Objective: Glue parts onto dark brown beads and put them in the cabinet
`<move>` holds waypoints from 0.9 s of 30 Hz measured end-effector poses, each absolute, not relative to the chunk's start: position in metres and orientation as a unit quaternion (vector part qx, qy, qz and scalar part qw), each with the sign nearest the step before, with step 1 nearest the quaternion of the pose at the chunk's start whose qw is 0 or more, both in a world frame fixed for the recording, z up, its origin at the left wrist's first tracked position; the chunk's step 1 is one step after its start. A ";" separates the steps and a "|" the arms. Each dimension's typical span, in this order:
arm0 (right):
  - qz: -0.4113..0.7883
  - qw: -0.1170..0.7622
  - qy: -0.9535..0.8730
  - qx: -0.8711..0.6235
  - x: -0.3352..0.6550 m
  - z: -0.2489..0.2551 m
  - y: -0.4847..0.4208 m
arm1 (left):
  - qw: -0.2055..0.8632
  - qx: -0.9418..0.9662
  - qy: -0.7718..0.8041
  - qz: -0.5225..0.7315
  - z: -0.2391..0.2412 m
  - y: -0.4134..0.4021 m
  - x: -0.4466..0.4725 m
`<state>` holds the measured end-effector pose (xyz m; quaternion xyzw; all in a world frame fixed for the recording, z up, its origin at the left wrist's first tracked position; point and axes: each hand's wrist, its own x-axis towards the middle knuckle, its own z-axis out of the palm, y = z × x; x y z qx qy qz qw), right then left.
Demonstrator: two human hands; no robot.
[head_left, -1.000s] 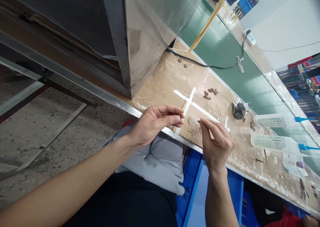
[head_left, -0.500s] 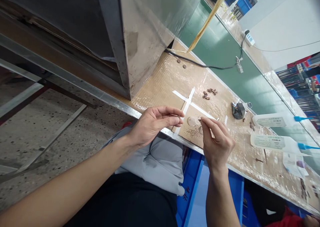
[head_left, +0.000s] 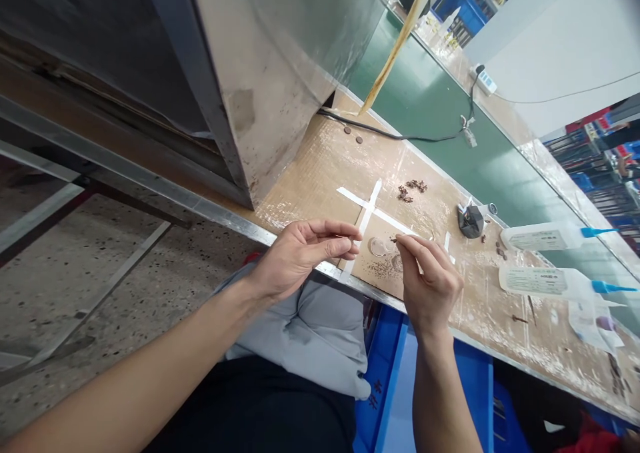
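My left hand (head_left: 305,253) hovers at the bench's near edge, thumb and fingers pinched on something too small to name. My right hand (head_left: 430,283) is pinched too, holding a tiny dark part (head_left: 393,240) at its fingertips. Between the two hands a small clear round disc (head_left: 376,246) lies on the brown bench top (head_left: 320,173), inside white tape strips (head_left: 367,206) that form a cross. Fine dark specks (head_left: 383,266) are scattered just below the disc.
A metal cabinet (head_left: 260,73) stands at the left. A pile of small brown parts (head_left: 410,190) lies beyond the tape, a dark lump (head_left: 471,221) to its right, two glue bottles (head_left: 545,281) with blue tips farther right. A black cable (head_left: 400,135) borders the green belt. Blue bins (head_left: 395,386) sit below.
The view has shifted slightly, so everything sits a little lower and to the left. Both hands keep their pinches near the disc, with hardly any movement between them.
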<state>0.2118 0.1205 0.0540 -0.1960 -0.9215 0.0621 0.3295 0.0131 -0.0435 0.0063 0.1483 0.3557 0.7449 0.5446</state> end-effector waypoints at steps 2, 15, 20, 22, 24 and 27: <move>0.065 0.323 -0.924 -0.192 0.211 0.053 0.123 | 0.544 0.146 0.353 0.747 0.006 -0.044 0.013; 0.068 0.382 -0.898 -0.205 0.236 0.054 0.115 | 0.553 0.131 0.340 0.749 0.005 -0.045 0.013; 0.107 0.322 -0.920 -0.197 0.253 0.029 0.107 | 0.555 0.139 0.342 0.745 0.008 -0.045 0.013; 0.108 0.323 -0.920 -0.193 0.252 0.021 0.107 | 0.552 0.147 0.349 0.743 0.008 -0.044 0.013; 0.108 0.311 -0.926 -0.187 0.250 0.017 0.109 | 0.550 0.146 0.354 0.743 0.008 -0.044 0.013; 0.106 0.296 -0.932 -0.182 0.248 0.017 0.111 | 0.548 0.140 0.348 0.747 0.008 -0.044 0.013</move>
